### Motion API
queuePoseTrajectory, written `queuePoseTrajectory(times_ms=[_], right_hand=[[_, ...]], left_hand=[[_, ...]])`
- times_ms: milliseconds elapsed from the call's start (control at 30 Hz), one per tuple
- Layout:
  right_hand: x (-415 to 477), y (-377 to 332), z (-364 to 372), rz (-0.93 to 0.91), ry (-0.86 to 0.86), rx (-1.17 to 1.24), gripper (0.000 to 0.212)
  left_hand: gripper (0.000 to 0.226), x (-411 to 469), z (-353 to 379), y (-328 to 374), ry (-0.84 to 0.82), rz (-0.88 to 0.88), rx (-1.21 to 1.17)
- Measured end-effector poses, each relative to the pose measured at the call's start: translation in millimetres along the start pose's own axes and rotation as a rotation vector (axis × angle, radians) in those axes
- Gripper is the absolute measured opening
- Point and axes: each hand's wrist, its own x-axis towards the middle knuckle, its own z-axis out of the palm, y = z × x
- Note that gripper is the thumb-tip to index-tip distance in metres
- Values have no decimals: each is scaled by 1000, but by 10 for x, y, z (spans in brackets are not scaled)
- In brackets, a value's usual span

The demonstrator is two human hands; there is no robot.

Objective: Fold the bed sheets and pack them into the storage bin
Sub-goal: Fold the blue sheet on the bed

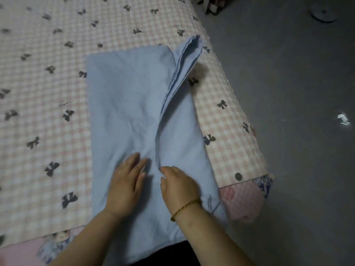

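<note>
A light blue bed sheet (124, 104), folded into a long rectangle, lies on the bed near its right corner. A raised fold runs from its far right corner down to its middle. My left hand (125, 186) rests flat on the sheet with straight fingers, just left of that fold. My right hand (179, 187) pinches the near end of the raised fold between thumb and fingers; a thin beaded bracelet circles its wrist. No storage bin is in view.
The bed (44, 89) wears a pink checked cover with dark bows. A pink and blue-flowered layer (247, 200) shows at its near corner. Grey floor (288, 93) lies to the right, with a white scrap (343, 120) and a round white base (323, 14).
</note>
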Motion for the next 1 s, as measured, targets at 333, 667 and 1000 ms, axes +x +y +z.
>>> queuePoseTrajectory(times_ms=[333,667,1000], right_hand=[[566,-46,-77,58,-130,67,47],[2577,-144,139,166,182,495,88],[3073,-311,755,-148,-330,-381,55]], left_hand=[[79,635,-226,-264,74,-176,237],[87,1131,153,-667,-94,-246,374],[60,1150,295,-790,-29,-226,288]])
